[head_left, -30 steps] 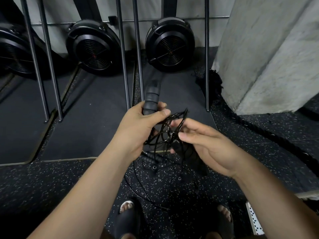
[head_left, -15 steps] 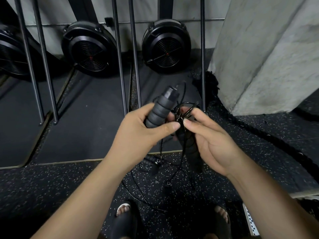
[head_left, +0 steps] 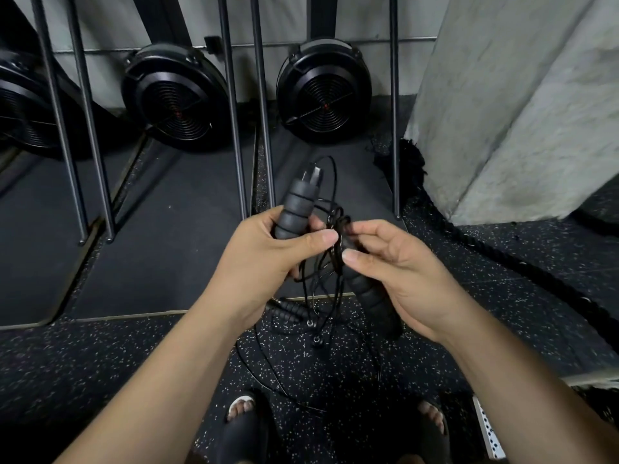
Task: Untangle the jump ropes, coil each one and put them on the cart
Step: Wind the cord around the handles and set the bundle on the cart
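Note:
My left hand (head_left: 264, 259) grips a black ribbed jump-rope handle (head_left: 296, 209) that points up and away. My right hand (head_left: 398, 272) holds a second ribbed handle (head_left: 371, 296) pointing down, its thumb and forefinger pinching the thin black cords at the knot (head_left: 338, 226) between my hands. The tangled cords (head_left: 318, 289) hang down in loops to the speckled floor. A third handle (head_left: 288, 311) dangles below my left hand with small metal cord ends beside it. No cart is in view.
Two black fan wheels (head_left: 174, 98) (head_left: 323, 92) of exercise machines stand at the back behind metal rails (head_left: 234, 112). A concrete pillar (head_left: 519, 105) rises at right, with a thick black battle rope (head_left: 502, 262) along the floor. My sandalled feet (head_left: 244, 426) are below.
The left hand's handle has swung upright and further from me. My right hand has shifted its pinch on the cords near the knot. The loose web of cords has drawn tighter.

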### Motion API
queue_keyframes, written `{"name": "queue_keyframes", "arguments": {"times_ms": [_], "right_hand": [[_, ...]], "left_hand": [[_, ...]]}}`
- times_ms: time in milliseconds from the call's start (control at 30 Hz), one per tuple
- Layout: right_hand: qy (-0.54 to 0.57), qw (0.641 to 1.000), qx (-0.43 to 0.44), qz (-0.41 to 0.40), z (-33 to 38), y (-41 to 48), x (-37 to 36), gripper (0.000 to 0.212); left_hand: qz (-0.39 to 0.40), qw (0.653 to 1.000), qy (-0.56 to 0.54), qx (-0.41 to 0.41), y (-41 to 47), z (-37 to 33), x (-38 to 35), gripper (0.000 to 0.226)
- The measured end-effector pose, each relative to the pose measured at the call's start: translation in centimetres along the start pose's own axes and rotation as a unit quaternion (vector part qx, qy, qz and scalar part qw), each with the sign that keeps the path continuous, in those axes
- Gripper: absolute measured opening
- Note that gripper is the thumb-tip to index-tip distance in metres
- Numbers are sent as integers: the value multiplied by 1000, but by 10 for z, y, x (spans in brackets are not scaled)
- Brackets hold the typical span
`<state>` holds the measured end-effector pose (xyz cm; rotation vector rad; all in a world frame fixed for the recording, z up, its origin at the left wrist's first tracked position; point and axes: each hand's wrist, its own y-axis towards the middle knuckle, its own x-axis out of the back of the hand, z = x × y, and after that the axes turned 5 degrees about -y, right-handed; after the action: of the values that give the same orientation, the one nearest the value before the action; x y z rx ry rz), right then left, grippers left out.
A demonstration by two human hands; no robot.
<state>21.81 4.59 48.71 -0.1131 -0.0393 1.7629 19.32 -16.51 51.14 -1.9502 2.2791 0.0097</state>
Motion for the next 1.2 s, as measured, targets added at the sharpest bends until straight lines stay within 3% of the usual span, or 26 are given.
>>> {"name": "queue_keyframes", "arguments": {"times_ms": [100,233,633,733,833,933,1033,1100,1200], "right_hand": [[-13,999,10,-39,-2,2,-2,37],[1,1000,3,-18,2,2,0,25],[-88,994,57,-21,-4,0,2,23],[-41,998,28,-37,1,-1,-3,17],[23,998,-11,-57,1,2,-9,33],[43,996,-34,-64,-3,3,-12,30],[27,993,-55,-105,-4,4,-10,13],[-22,987,-51,-148,-6,6,-8,12],[-126,982,-16,-143,-8,6,-11,5]], "left_hand": [[14,996,-84,38,0,1,-2,18],[17,980,-175,88,4,3,-4,13],[65,988,-86,110,4,4,0,50],[43,996,-21,75,3,3,2,39],[48,996,74,23,3,5,0,24],[49,992,119,-8,0,9,-5,20],[26,996,79,-8,3,11,-7,22],[-11,999,31,5,10,11,-4,17],[-39,997,-48,36,15,13,-2,14]]}}
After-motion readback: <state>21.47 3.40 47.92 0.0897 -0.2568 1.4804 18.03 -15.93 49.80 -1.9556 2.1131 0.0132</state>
